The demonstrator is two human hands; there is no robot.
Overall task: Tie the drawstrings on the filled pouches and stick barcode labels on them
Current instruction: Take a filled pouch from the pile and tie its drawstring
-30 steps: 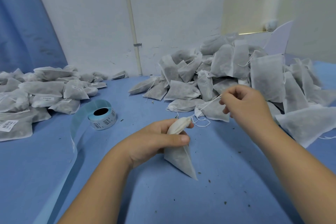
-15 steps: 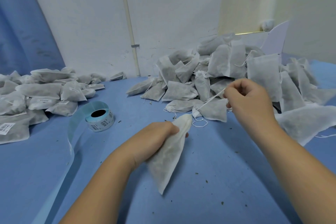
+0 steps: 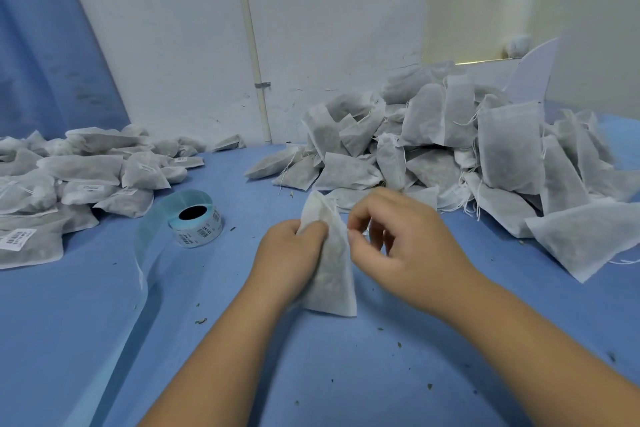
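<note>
Moved: right hand (image 3: 408, 246) has come in from the far right, where it held the string out, to the neck of the pouch (image 3: 334, 281). The pouch has swung from slanted to upright.

Grip: left hand (image 3: 294, 253) holds the pouch just below the gathered neck, thumb on the front. Right-hand fingers are curled, thumb and forefinger tips at the neck's right edge. The string is too thin to see here, so can't tell if they pinch it.

The pouch is near centre between both hands, bottom edge on the table (image 3: 346, 374). No label shows on it.

Likely step: winding or knotting the string at the neck. To do it well:
- Left keeps the neck bunched tight so the fill stays in.
- Right keeps the string taut while looping.
- Knot sits snug against the gather, not over loose cloth.

Roll (image 3: 197, 222) lies left of the hands, liner tail trailing nearwards. Labelled pile (image 3: 86, 177) is far left. Untied pile (image 3: 450, 149) is far right, just behind the hands. Crumbs are scattered on the table.
</note>
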